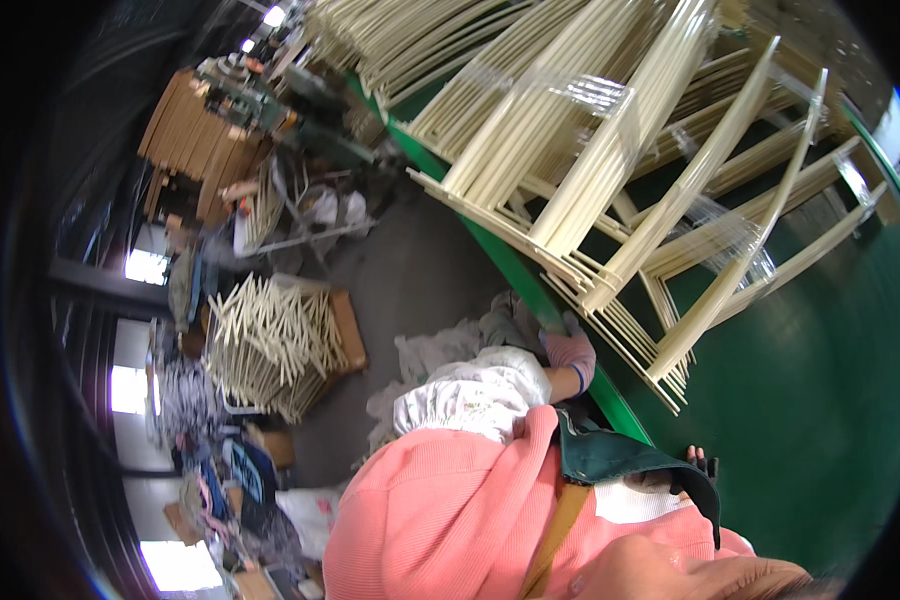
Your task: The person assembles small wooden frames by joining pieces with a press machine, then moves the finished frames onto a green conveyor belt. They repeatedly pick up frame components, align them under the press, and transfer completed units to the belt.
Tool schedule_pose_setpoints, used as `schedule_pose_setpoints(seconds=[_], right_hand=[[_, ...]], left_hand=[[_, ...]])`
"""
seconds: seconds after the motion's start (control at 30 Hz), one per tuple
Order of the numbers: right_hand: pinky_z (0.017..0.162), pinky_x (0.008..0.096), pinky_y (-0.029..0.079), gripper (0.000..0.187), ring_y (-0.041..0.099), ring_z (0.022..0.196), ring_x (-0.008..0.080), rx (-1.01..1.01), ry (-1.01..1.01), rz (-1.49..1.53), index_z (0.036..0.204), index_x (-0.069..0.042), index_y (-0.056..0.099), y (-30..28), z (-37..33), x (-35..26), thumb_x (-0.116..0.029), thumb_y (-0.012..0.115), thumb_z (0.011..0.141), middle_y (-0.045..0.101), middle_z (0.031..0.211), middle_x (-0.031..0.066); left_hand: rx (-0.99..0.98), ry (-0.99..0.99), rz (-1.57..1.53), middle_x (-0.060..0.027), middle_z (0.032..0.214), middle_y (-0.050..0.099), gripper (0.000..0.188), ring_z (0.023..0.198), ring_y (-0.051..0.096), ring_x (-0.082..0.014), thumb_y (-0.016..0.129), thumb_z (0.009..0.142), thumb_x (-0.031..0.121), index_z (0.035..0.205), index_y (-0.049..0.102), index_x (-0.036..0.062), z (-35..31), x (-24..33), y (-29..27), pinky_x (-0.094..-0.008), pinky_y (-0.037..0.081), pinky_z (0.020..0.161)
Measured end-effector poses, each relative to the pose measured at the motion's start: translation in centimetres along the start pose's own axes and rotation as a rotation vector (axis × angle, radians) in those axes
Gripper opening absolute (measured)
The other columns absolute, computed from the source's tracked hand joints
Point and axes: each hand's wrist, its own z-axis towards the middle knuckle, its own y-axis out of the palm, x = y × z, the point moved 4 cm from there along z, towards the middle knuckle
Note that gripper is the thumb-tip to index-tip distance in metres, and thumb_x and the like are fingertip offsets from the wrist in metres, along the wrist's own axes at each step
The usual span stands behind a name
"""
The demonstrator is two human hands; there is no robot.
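Observation:
My left hand (570, 352), in a pale pink knit glove, is at the green edge of the worktable (800, 400). Its fingers show in part and look stretched out, with nothing visible in them. Further right, my right hand (703, 462) wears a dark glove with bare fingertips. Its fingers are apart over the green tabletop, while a dark collar hides the rest of the hand. Beyond my left hand lie bundles of slim, pale rods (595, 190), bound with clear film (585, 92). Several bundles cross one another, some ends jutting past the table edge.
On the floor to the left stands a heap of short pale sticks (275, 340) beside a brown carton (348, 332). Stacked brown boards (205, 140) and a green machine (270, 115) stand further back. Cloth and bags (235, 480) are piled along the windows.

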Motion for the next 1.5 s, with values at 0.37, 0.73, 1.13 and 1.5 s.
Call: schedule_pose_setpoints(seconds=[0.37, 0.73, 1.13, 1.5], right_hand=[[0.107, 0.0679, 0.016, 0.086, 0.029, 0.134, 0.0469, -0.13, -0.018, 0.028, 0.132, -0.013, 0.046, -4.0, 0.5, -0.5, -0.049, 0.069, 0.058, 0.03, 0.146, 0.0277], [0.107, 0.058, 0.028, 0.069, 0.033, 0.134, 0.0438, 0.053, 0.05, 0.162, 0.13, -0.003, 0.05, -2.4, 22.3, -19.5, -0.018, 0.067, 0.065, 0.032, 0.146, 0.0252], [0.112, 0.0492, 0.026, 0.071, 0.034, 0.137, 0.0354, 0.229, 0.325, -0.098, 0.142, -0.006, 0.036, 1.0, 40.5, -24.6, -0.035, 0.051, 0.078, 0.032, 0.15, 0.0188], [0.114, 0.0439, 0.021, 0.066, 0.026, 0.141, 0.0338, 0.299, 0.348, 0.072, 0.15, -0.006, 0.018, 6.6, 38.3, -22.7, -0.038, 0.031, 0.094, 0.024, 0.155, 0.0135]], left_hand=[[0.191, 0.607, 0.417, -0.02, 0.128, 0.051, 0.069, 0.114, 0.053, -0.027, 0.047, 0.093, 0.05, 0.131, 0.04, -0.0072, 1.3, -4.7, 1.7, -0.0334, 0.042, 0.097], [-1.147, 1.193, 0.269, -0.0222, 0.112, 0.059, 0.049, 0.103, 0.057, -0.0397, 0.069, 0.074, 0.025, 0.115, 0.056, 0.0012, 24.7, 8.0, -8.5, -0.0446, 0.046, 0.089], [-0.699, 2.569, 0.8, -0.0159, 0.14, 0.044, 0.085, 0.132, 0.038, -0.032, 0.079, 0.062, 0.044, 0.131, 0.049, 0.004, 59.3, 31.1, -5.0, -0.0534, 0.023, 0.111], [-1.132, 2.806, 0.672, -0.0153, 0.134, 0.051, 0.07, 0.128, 0.043, -0.0311, 0.059, 0.071, 0.037, 0.134, 0.047, 0.0071, 59.3, 26.5, 3.2, -0.0574, 0.025, 0.109]])
